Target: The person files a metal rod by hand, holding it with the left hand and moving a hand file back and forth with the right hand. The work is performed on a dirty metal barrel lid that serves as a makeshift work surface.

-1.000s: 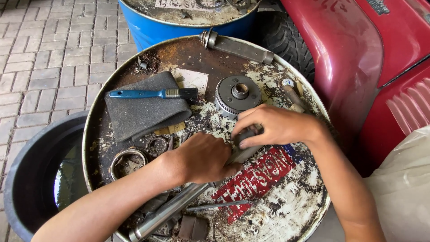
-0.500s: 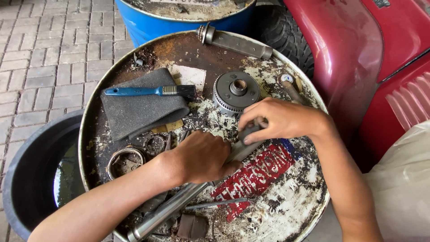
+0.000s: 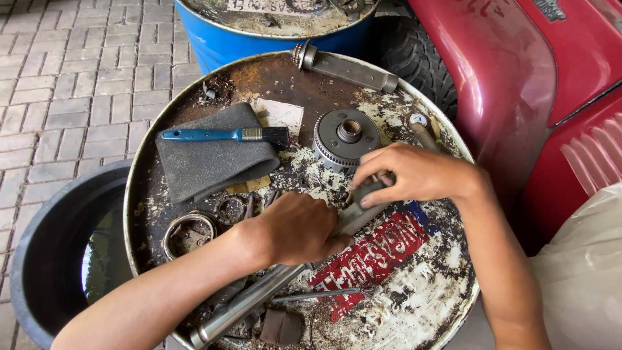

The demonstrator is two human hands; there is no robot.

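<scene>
A long steel shaft lies slanted across the top of a rusty drum, its lower end near the front rim. My left hand is wrapped around the shaft's middle. My right hand grips the shaft's dark upper end with its fingertips. Just behind my right hand sits a round toothed metal hub. A blue-handled brush rests on a folded grey foam pad at the left.
A metal ring, a smaller ring and small scraps lie on the drum's left side. A grey cylinder lies at its far rim. A black tub with liquid stands left, a blue drum behind, red bodywork right.
My right hand's fingers have shifted slightly on the shaft's upper end. The left hand keeps its grip. The view has moved a little.
</scene>
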